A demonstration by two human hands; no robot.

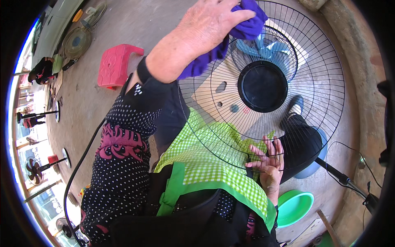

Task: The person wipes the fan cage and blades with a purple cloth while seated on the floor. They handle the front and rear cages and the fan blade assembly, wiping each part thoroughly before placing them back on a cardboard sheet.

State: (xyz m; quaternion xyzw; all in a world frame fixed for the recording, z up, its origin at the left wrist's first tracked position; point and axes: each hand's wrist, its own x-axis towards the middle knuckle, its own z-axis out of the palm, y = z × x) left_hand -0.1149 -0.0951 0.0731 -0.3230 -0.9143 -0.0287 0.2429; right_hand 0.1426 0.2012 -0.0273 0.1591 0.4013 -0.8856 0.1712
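A round black wire fan guard (330, 88) with a solid black centre disc is held up in front of my lap. My left hand (201, 26) is closed on a bunched purple cloth (249, 24) at the guard's upper left rim, with part of the cloth hanging below the wrist. At the bottom rim, my right hand (269, 162) grips the guard, its fingers showing through the wires. Behind the guard sit a smaller fan with blue blades (263, 49) and a tan cardboard sheet (205, 92) with holes in it. A green checked apron (205, 164) covers my lap.
A pink stool (113, 66) stands to the left, and a green basin (294, 208) lies at lower right. A black pole (335, 175) and thin cable run near the right wall. Far left are fan guards (77, 42), a person (43, 70) and several standing fans.
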